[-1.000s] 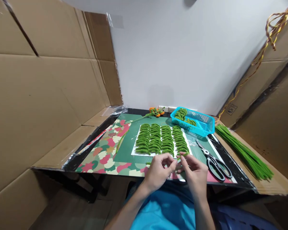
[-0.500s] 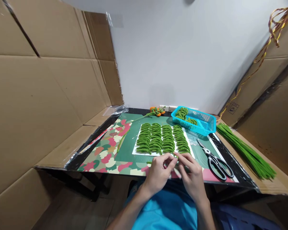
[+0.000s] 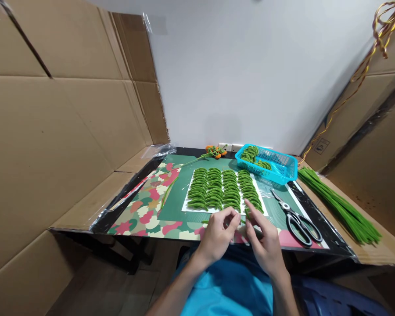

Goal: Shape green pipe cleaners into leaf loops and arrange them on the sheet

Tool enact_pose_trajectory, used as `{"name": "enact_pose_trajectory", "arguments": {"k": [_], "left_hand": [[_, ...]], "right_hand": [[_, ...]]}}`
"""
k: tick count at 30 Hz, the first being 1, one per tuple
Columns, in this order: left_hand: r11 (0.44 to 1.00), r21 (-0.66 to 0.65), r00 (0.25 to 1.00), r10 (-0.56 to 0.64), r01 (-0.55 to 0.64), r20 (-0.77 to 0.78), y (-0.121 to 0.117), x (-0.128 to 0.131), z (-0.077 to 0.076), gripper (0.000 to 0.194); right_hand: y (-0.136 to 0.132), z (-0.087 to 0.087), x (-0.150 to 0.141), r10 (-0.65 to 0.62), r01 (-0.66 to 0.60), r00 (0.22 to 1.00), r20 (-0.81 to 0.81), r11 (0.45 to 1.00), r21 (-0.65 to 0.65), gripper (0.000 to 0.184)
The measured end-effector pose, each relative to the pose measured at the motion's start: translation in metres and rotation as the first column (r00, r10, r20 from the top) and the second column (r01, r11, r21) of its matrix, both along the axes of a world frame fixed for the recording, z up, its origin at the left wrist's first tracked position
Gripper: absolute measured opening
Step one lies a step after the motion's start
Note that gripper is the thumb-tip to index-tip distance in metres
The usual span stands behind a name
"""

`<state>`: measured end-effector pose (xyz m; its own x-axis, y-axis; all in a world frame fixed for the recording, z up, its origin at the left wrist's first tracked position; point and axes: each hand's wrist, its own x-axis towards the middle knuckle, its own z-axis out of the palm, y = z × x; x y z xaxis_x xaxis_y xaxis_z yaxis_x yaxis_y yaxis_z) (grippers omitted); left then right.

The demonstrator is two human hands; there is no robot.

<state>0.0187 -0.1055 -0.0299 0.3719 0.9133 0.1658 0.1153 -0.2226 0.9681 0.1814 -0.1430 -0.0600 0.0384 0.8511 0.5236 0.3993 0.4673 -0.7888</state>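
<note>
Thumb and index finger of the person's bare left hand [image 3: 217, 232] pinch a thin, fuzzy green strip [image 3: 242, 221] over the near edge of the table, just on the near side of the white rectangular sheet [image 3: 184, 207]. A short green end also shows to the left of that hand; whether it belongs to the same strip I cannot tell. The bare right hand [image 3: 265, 240] is close by on the right, its index finger stretched toward the far side and its thumb apart from it. A bit of green [image 3: 247, 213] shows between these two fingers, but I cannot tell whether they grasp it.

On the sheet lie four columns of curved, fuzzy green pieces [image 3: 213, 188]. Far right of them, a light-blue perforated plastic basket [image 3: 283, 180] holds more such pieces in its left part. Black-and-white-handled scissors [image 3: 285, 206] lie to the right of the right hand, blades pointing far and left. Farther right rests a bundle of long green stems [image 3: 340, 208]. An orange-headed artificial flower [image 3: 216, 152] lies at the far side, its green stem running left and nearer.
</note>
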Motion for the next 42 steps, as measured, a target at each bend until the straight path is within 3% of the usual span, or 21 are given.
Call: {"name": "enact_pose_trajectory", "arguments": {"k": [3, 9, 17, 23, 36, 42], "left_hand": [[0.999, -0.044, 0.996, 0.0, 0.004, 0.087, 0.0022, 0.0005, -0.0021, 0.039], [0.997, -0.084, 0.985, 0.014, 0.0, 0.169, 0.0021, 0.0026, -0.0041, 0.041], [0.994, -0.107, 0.977, 0.003, 0.02, 0.214, 0.0015, 0.0039, -0.0027, 0.041], [0.998, -0.06, 0.992, 0.005, 0.003, 0.123, -0.001, 0.0035, -0.0015, 0.034], [0.998, -0.044, 0.994, 0.041, -0.036, 0.102, -0.0003, 0.0044, -0.001, 0.034], [0.996, -0.007, 0.992, 0.093, -0.092, 0.087, 0.0002, 0.0057, -0.0006, 0.03]], "right_hand": [[-0.0003, -0.005, -0.0026, -0.075, 0.078, 0.991, -0.11, 0.997, 0.021, 0.052], [0.004, -0.0035, -0.0042, -0.095, 0.092, 0.995, 0.008, 0.978, 0.189, 0.015], [0.0062, -0.0017, -0.0081, -0.14, 0.139, 0.99, -0.021, 0.938, 0.318, 0.019], [0.0053, -0.0053, -0.0091, -0.177, 0.17, 0.984, -0.012, 0.927, 0.335, 0.024], [0.0079, -0.0055, -0.0101, -0.226, 0.168, 0.971, 0.079, 0.879, 0.447, 0.029], [0.0079, -0.0065, -0.0105, -0.176, 0.108, 0.98, 0.09, 0.86, 0.499, 0.032]]}}
